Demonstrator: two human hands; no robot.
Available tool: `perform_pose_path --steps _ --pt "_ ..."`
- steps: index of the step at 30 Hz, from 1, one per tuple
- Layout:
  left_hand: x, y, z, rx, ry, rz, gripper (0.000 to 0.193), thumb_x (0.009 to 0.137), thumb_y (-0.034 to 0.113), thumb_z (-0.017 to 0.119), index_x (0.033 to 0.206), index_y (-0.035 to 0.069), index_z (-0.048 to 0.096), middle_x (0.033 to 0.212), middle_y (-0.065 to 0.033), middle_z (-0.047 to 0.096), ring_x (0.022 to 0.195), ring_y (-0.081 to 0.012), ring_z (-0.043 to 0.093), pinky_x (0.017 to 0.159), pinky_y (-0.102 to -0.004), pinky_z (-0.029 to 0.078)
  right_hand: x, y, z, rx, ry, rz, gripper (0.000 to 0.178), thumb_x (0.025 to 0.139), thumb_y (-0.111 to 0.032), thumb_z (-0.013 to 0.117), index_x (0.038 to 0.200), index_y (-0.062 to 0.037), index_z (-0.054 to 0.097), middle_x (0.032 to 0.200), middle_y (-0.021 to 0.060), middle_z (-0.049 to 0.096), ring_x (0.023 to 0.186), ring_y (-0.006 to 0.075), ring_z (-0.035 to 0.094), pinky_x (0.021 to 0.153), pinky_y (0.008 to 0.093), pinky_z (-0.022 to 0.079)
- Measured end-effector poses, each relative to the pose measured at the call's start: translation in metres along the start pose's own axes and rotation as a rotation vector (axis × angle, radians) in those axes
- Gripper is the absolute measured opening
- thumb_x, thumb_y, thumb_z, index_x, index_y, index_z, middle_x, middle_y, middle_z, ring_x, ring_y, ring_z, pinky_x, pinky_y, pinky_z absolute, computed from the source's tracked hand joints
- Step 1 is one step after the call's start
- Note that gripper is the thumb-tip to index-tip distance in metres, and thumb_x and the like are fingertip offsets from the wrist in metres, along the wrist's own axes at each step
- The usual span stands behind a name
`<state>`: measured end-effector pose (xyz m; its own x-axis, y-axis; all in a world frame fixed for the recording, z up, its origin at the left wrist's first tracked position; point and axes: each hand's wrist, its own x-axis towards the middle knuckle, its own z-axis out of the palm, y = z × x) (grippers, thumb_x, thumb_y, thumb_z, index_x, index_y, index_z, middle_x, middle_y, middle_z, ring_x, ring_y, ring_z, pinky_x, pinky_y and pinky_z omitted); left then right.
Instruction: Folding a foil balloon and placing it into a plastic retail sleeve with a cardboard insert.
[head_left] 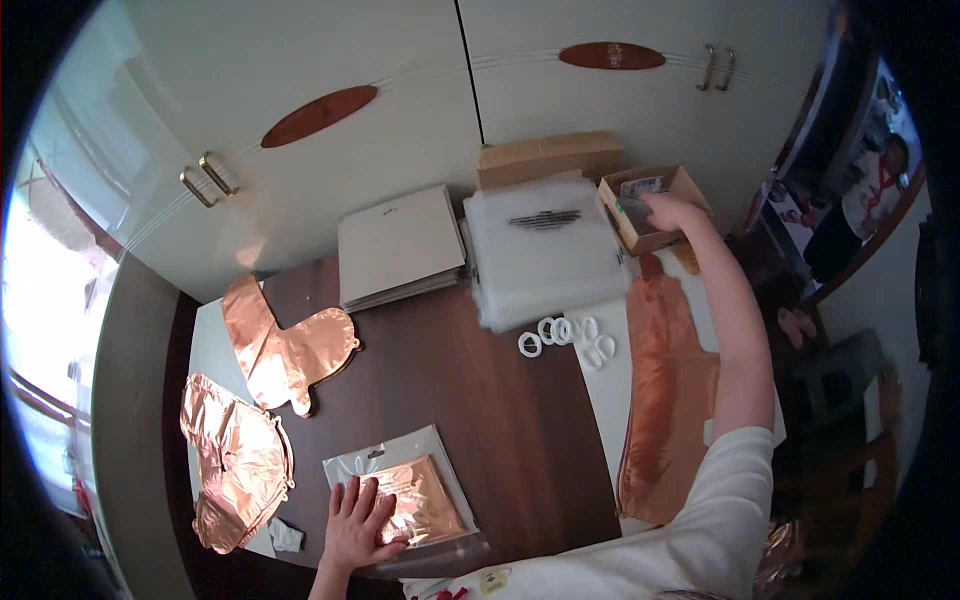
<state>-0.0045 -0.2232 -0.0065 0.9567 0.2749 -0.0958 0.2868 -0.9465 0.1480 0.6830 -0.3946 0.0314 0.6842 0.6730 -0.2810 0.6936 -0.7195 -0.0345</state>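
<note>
My left hand (357,525) lies flat with fingers spread on a clear plastic pouch (404,448) near the table's front edge. Inside the pouch is a folded rose-gold foil balloon (432,503). My right hand (672,212) is stretched far forward into a small open cardboard box (652,243) at the back right. Its fingers are drawn together among clear plastic and labelled pieces (640,187); what lies between them is hidden. Two unfolded rose-gold foil balloons, one upper (290,350) and one lower (238,460), rest at the left.
A stack of clear plastic bags (545,255) stands beside grey cards (398,245) at the back. Several white rings (562,332) lie in front. Under my right arm is a long orange-copper foil piece (665,400). A cabinet (420,120) borders the table; a person (875,195) appears far right.
</note>
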Motion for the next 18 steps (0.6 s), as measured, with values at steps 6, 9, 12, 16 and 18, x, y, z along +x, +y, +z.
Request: perform_pose_path --steps 6,9,12,16,18 --pt "-0.004 0.002 0.002 -0.002 0.018 0.009 0.076 0.075 0.07 0.048 0.132 0.019 0.047 0.143 -0.0152 0.035 0.134 -0.0397 0.026 0.107 -0.0575 0.016 -0.022 0.009 -0.019 0.36 0.319 0.019 0.028 0.087 -0.006 0.048 0.114 -0.0001 0.042 0.11 0.0248 0.054 0.106 0.0395 0.053 0.088 0.0445 0.043" --pt "-0.005 -0.003 0.005 0.039 0.027 0.034 0.077 0.074 0.069 0.05 0.133 0.019 0.047 0.143 -0.0146 0.035 0.133 -0.0396 0.027 0.106 -0.0585 0.017 -0.044 -0.016 -0.041 0.336 0.461 -0.039 0.023 0.089 -0.006 0.048 0.11 0.0007 0.043 0.114 0.0238 0.053 0.108 0.0397 0.052 0.088 0.0453 0.043" --pt "-0.005 -0.004 0.001 0.044 0.041 0.037 0.077 0.075 0.069 0.05 0.134 0.02 0.046 0.143 -0.0145 0.034 0.133 -0.0393 0.027 0.106 -0.0584 0.018 -0.074 -0.092 -0.064 0.293 0.433 -0.129 0.024 0.091 -0.013 0.048 0.108 0.002 0.042 0.112 0.0248 0.053 0.102 0.0405 0.053 0.086 0.0441 0.043" --pt "-0.003 -0.005 -0.003 0.036 0.033 0.045 0.076 0.077 0.067 0.049 0.136 0.02 0.042 0.146 -0.0143 0.031 0.135 -0.0382 0.024 0.107 -0.0575 0.017 -0.101 -0.218 -0.016 0.419 0.352 -0.6 0.016 0.088 -0.012 0.052 0.088 0.0002 0.041 0.082 0.021 0.048 0.079 0.0368 0.049 0.073 0.0447 0.04" --pt "-0.005 -0.006 -0.002 0.037 0.047 0.05 0.077 0.077 0.067 0.049 0.137 0.02 0.041 0.146 -0.0143 0.03 0.136 -0.0379 0.023 0.107 -0.0573 0.017 -0.103 -0.278 0.021 0.368 0.351 -0.784 0.014 0.087 -0.01 0.052 0.088 0.0006 0.043 0.088 0.0212 0.051 0.087 0.0378 0.051 0.076 0.0459 0.04"
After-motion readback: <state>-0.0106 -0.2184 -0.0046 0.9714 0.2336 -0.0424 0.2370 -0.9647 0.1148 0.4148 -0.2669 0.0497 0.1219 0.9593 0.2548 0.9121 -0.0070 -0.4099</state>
